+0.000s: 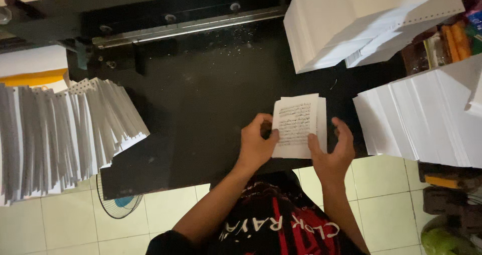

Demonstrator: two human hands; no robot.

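hands (296, 147) cupped around printed booklet (298, 125)

Paper stacks (442, 119) right of the right hand (334, 152): cut by frame edge. Fanned sheets (55, 134) left of the left hand (256, 144): likewise cut. Booklet (298, 127) print: illegible.
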